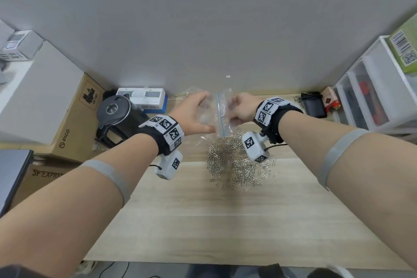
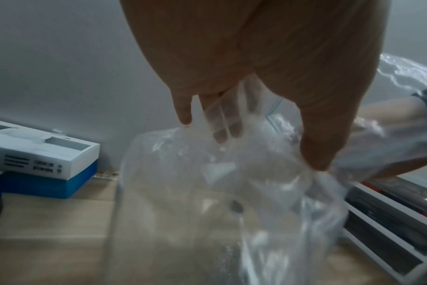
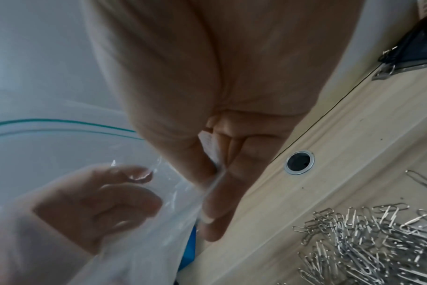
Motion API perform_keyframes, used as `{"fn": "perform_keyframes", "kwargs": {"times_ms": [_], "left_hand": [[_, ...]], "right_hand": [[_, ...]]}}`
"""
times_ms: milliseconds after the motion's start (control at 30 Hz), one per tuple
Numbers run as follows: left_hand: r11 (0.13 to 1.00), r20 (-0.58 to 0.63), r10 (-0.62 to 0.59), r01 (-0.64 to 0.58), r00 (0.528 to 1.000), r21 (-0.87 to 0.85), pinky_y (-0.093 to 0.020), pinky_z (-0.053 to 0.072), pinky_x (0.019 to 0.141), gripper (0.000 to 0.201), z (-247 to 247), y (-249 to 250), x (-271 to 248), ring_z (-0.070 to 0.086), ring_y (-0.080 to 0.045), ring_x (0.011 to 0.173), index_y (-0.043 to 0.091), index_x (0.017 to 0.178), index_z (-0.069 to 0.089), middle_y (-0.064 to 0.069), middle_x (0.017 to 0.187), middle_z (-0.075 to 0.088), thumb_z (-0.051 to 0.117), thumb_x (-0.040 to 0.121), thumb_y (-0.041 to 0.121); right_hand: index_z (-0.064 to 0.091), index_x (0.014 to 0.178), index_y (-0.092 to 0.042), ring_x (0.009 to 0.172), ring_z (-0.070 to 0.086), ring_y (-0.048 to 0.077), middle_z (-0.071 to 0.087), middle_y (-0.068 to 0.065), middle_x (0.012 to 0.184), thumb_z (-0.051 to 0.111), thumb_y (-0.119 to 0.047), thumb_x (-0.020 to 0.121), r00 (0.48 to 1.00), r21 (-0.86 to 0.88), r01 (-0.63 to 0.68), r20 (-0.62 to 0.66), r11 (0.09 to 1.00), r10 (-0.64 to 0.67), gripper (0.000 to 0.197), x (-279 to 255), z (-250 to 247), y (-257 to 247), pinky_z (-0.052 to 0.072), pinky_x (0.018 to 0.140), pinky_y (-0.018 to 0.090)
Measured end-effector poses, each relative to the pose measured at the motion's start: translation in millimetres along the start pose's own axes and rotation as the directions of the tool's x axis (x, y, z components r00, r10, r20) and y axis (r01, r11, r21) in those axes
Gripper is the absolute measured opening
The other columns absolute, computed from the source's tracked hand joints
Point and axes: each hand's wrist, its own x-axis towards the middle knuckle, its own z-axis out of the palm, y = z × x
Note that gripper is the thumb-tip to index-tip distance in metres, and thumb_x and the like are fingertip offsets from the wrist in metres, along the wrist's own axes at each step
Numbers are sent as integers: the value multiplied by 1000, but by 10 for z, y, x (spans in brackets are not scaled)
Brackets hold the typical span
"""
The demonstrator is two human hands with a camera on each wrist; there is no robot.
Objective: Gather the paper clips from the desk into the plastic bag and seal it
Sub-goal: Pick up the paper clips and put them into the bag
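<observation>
A clear zip bag point(image 1: 222, 117) with a blue-green seal strip hangs above the back of the wooden desk point(image 1: 203, 221), held between both hands. My left hand point(image 1: 204, 115) grips its left side; in the left wrist view the left hand point(image 2: 268, 144) has its fingers point(image 2: 222, 123) behind the plastic and its thumb point(image 2: 317, 152) in front. My right hand point(image 1: 234, 109) pinches the bag's right edge, and the right wrist view shows this right hand point(image 3: 215, 183) squeezing the film between thumb and fingers. A heap of silver paper clips point(image 1: 234, 165) point(image 3: 368, 244) lies on the desk just below.
At the back left stand a black round appliance point(image 1: 115, 111), a white-and-blue box point(image 1: 143, 99) and cardboard boxes point(image 1: 74, 119). A white drawer unit point(image 1: 372, 95) and a black pouch point(image 1: 314, 106) sit on the right. A cable hole point(image 3: 299, 162) lies near the clips.
</observation>
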Motion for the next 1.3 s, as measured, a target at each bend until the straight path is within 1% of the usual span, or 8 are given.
{"fn": "perform_keyframes", "kwargs": {"times_ms": [133,233,367,567,767,967,1100,1300], "left_hand": [[1000,4,6,-6,1000,24,-43,49,98,72,44,-64,-107,58,-16,105,18,115,60,3,113,61,85,55,49],[1000,52,5,-5,999,-13,-36,37,113,118,76,-16,-170,46,-12,130,18,143,41,3,142,48,91,44,60],[997,88,-47,52,995,-61,-28,29,116,147,100,99,-205,37,-12,140,20,152,20,3,155,37,96,33,60],[997,22,-39,38,999,64,-35,42,108,118,74,195,-196,50,-14,124,19,139,38,4,134,52,95,43,57],[999,-30,-39,39,999,-9,-38,48,97,92,72,124,-214,57,-10,106,22,123,45,11,115,58,94,50,52],[1000,-7,13,-13,1000,-21,-38,52,88,88,70,205,-218,61,-13,99,27,117,44,10,109,60,93,50,57],[999,-12,45,-46,999,-22,-38,50,88,86,55,280,-216,59,-16,98,23,116,43,6,109,59,94,52,51],[997,23,70,-69,997,-41,-39,50,94,91,11,238,-270,58,-16,104,17,121,45,3,114,57,95,53,50]], "right_hand": [[59,82,-9,64,73,29,70,18,89,71,7,81,999,-52,-16,-29,999,14,20,45,13,102,63,64,37],[56,82,-11,87,72,45,73,23,99,67,8,83,1000,-12,1,9,1000,0,21,66,52,125,57,82,50],[56,83,-12,76,74,34,74,15,93,67,6,85,1000,6,25,10,1000,-25,22,73,82,113,59,66,38],[56,86,-10,55,72,18,64,14,93,69,6,85,999,15,42,25,999,-42,20,39,39,85,56,49,21],[43,94,-11,66,71,31,62,19,94,64,16,83,998,159,31,57,987,-40,35,-6,11,107,63,64,41],[54,105,-11,63,74,23,72,11,82,89,-24,69,998,-231,56,-27,971,-64,52,-71,41,66,62,70,41],[63,84,-14,58,65,19,69,3,65,90,-35,65,994,-460,63,-54,886,-99,39,-86,36,72,58,71,39],[63,77,-26,68,63,14,72,2,82,84,-42,71,995,-370,95,29,924,-91,26,-124,103,128,55,68,32]]}}
